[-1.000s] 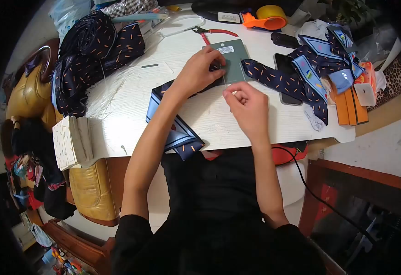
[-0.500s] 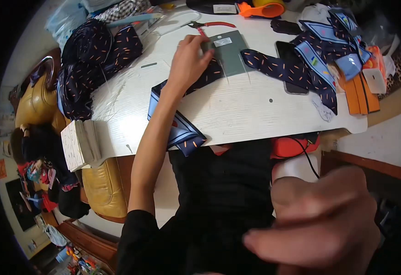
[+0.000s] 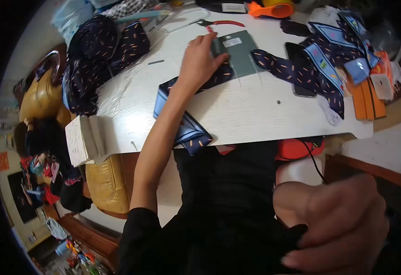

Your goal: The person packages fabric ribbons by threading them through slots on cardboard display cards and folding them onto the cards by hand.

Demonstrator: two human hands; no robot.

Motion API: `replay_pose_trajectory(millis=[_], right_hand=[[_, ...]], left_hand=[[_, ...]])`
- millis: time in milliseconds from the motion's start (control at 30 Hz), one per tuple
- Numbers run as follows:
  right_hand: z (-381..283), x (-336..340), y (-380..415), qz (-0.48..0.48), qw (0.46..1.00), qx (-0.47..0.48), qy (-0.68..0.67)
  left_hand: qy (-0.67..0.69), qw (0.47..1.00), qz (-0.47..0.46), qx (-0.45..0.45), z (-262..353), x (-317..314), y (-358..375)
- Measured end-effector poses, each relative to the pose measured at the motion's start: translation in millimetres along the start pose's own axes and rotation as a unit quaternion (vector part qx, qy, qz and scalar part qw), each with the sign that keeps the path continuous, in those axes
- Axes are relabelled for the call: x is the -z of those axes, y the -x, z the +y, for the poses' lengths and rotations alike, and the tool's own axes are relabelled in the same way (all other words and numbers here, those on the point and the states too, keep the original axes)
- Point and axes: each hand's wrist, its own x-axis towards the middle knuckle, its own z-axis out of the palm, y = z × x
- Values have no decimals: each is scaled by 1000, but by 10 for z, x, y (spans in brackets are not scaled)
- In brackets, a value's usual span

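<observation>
My left hand (image 3: 201, 64) rests over a dark navy patterned fabric strip (image 3: 222, 76) at the left edge of a grey-green card (image 3: 240, 54). Its thumb is apart from the fingers, and what lies under the palm is hidden. Light-blue bordered fabric (image 3: 187, 130) trails below that wrist to the table's front edge. Thin pale strands cross the card. Close to the camera, my right hand (image 3: 340, 224) is raised at the lower right with fingers curled and blurred; what it holds, if anything, is too small to tell.
Red-handled pliers (image 3: 228, 23) lie behind the card. Bundled patterned fabric (image 3: 92, 50) is at the left, above a stack of pale cards (image 3: 83, 140). At the right are more patterned scarves (image 3: 324, 59), a dark phone (image 3: 304, 90) and an orange box (image 3: 367, 101). A person (image 3: 44, 137) is at far left.
The whole view has shifted slightly, moving the table's contents right. My right hand has moved a little lower and to the right. My left hand stays on the fabric beside the card.
</observation>
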Motion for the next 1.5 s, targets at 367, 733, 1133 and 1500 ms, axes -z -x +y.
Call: replay_pose_trajectory(millis=[367, 733, 1133, 1500], right_hand=[[276, 3, 59, 8, 999, -12, -29], [-582, -138, -220, 121, 987, -15, 108], [825, -228, -87, 211, 953, -142, 163], [1337, 83, 253, 254, 838, -110, 470]], left_hand=[[16, 998, -36, 43, 45, 36, -27], [36, 999, 5, 37, 39, 34, 15], [396, 916, 57, -36, 469, 225, -53], [157, 894, 95, -409, 1067, 305, 255]])
